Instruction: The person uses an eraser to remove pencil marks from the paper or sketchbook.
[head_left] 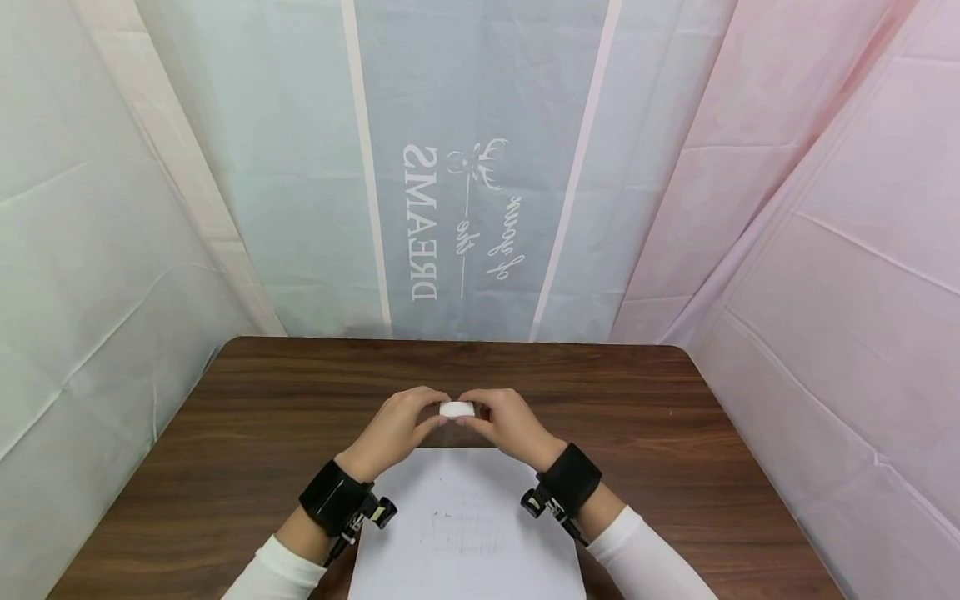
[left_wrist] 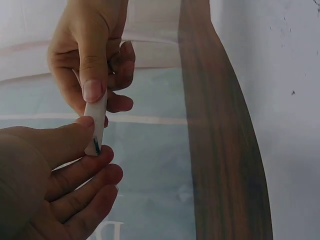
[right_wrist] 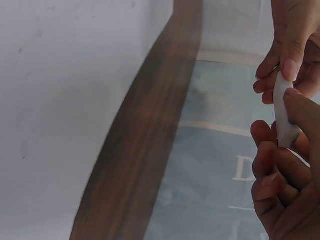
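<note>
A small white eraser [head_left: 457, 409] is held level between both hands, over the table just beyond the white sheet [head_left: 405, 571]. My left hand [head_left: 393, 429] pinches its left end between thumb and fingers. The right hand [head_left: 516, 427] grips the opposite end the same way. In the left wrist view, a dark smudge marks one end of the eraser [left_wrist: 96, 127], and the left thumb [left_wrist: 67, 140] lies along its side. Seen from the right wrist, the right hand's [right_wrist: 285, 185] lower fingers curl loosely beneath the eraser [right_wrist: 283, 112].
Faint grey marks and specks dot the sheet, which lies at the near edge of the brown wooden table [head_left: 675, 467]. Pale cloth curtains [head_left: 300, 167] surround the table at the back and on both sides. Black straps [head_left: 570, 479] with small cameras circle both wrists.
</note>
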